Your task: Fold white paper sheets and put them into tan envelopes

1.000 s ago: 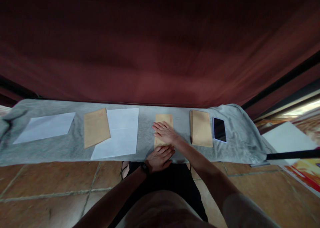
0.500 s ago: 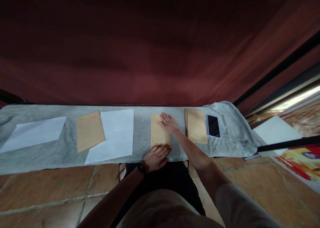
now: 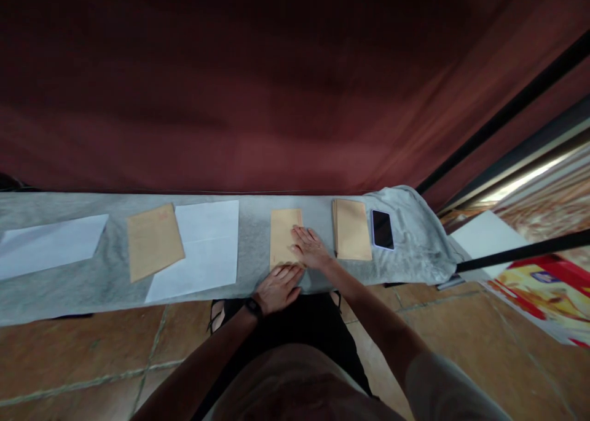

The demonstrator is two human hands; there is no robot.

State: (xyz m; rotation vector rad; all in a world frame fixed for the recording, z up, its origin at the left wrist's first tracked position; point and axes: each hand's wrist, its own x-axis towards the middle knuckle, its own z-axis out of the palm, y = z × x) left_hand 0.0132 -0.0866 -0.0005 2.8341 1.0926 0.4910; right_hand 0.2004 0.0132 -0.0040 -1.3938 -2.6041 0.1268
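Observation:
A brown paper envelope lies flat on the grey cloth in front of me. My left hand rests on its near edge, fingers stretched out, a dark band on the wrist. On the envelope's right side lies my right hand, its fingers extended over the paper. Both palms face down, and neither hand grips anything. Just to the right sits a stack of brown envelopes. Off to the left, another brown envelope overlaps a white sheet of paper with a faint crease.
The long narrow surface is covered by a grey cloth. A phone lies right of the stack, and a second white sheet is at far left. Behind hangs a dark red curtain. A black bar crosses at right, above a colourful box.
My right hand has slid down along the envelope toward me, closer to my left hand. The left hand stays at the near edge. The whole view has shifted slightly.

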